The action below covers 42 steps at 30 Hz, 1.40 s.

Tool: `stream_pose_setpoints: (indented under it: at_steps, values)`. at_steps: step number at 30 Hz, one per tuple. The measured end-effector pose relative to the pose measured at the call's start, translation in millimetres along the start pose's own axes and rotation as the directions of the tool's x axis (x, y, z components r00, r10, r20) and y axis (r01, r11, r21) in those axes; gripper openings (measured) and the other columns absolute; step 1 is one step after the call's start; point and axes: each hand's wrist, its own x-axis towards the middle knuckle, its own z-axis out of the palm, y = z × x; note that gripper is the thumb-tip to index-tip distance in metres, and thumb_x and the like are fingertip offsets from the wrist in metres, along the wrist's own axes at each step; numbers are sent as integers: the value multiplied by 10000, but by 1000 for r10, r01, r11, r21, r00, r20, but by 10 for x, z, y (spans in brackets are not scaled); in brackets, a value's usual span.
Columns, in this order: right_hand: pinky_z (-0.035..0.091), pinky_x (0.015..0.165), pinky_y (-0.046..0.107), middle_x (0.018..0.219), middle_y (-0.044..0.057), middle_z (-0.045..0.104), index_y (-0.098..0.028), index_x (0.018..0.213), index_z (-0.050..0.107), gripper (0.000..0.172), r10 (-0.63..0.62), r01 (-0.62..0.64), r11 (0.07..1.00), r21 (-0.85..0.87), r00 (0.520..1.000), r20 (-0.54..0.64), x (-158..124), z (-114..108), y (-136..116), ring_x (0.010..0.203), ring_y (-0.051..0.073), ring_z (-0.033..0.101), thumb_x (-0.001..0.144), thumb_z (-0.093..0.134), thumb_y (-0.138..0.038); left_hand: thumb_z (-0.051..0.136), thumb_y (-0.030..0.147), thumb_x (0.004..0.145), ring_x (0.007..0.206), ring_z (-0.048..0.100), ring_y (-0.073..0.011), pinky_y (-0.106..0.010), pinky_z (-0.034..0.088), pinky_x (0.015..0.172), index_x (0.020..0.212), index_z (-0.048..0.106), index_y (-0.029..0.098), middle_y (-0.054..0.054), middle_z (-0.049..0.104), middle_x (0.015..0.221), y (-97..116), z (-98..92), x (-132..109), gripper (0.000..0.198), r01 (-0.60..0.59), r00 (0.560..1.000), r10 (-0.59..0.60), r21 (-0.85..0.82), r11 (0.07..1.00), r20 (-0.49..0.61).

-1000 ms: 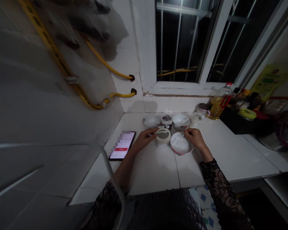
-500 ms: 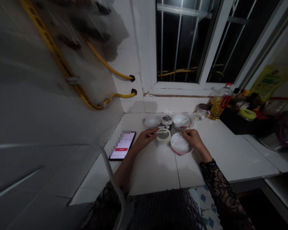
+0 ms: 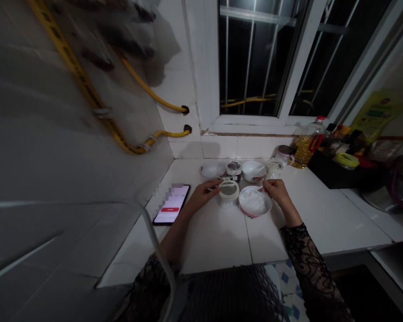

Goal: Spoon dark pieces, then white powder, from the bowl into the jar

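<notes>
My right hand [image 3: 276, 190] pinches a pale spoon [image 3: 260, 188] over the right rim of a bowl [image 3: 251, 213] with a red-patterned outside. White powder [image 3: 253, 201] fills much of that bowl. Just left of it stands a small jar [image 3: 229, 197] with a cream rim. A clear lid [image 3: 226, 170] looks raised at the jar's back. The fingers of my left hand [image 3: 203, 195] are closed at the jar's upper left, by the lid's edge; their exact grip is hard to see in the dim light.
Behind are a dish [image 3: 210, 170], a dark-filled jar [image 3: 234, 167], a white bowl [image 3: 254, 171] with a spoon and another jar [image 3: 274, 167]. A lit phone [image 3: 171, 205] lies left. An oil bottle [image 3: 304, 147] stands back right, beside a mug [image 3: 285, 155].
My right hand has shifted right, from over the bowl to its right rim, and the spoon now shows. My left hand has stayed at the jar.
</notes>
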Motion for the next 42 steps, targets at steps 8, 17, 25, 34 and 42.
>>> stream_pose_setpoints:
  at_steps: [8,17,25,34,42]
  values:
    - [264,414,248,361,-28,395,-222,424,448,422,-54,56,998,29,997,-54,8,49,-129,373,90,331,691,515,-541,639,470,808,901,682,-208,-280,556,718,1151,722,182,-93,724,1144,14,-9,7,455,-4,1000,4,18,1000,11]
    - [388,696,301,543,-2,515,-209,601,516,413,-693,614,670,-418,719,-52,-233,413,-371,559,138,450,965,416,-378,639,481,809,910,679,-210,-274,543,702,1159,719,190,-95,718,1164,-39,-4,21,463,-7,1000,7,10,1000,8]
    - [382,794,323,590,3,573,-191,685,599,389,-835,755,385,-531,530,146,-250,358,-327,562,130,464,1006,405,-291,633,464,814,966,678,-224,-275,545,710,1162,716,191,-100,705,1200,-25,-9,13,450,1,1000,-1,10,1000,23]
    - [345,608,292,504,12,507,-216,538,502,404,-587,462,747,-479,796,-147,-144,-110,-86,556,156,445,907,468,-378,629,442,814,893,681,-211,-280,543,692,1162,718,182,-101,726,1132,-11,-7,14,443,4,1000,-5,15,1000,16]
    - [362,664,279,526,39,581,-212,573,533,376,-552,498,626,-600,827,110,-118,64,-45,567,159,499,918,430,-320,632,484,809,931,678,-219,-282,544,718,1169,714,180,-101,713,1176,-9,-2,-1,479,7,1000,-7,22,1000,-2]
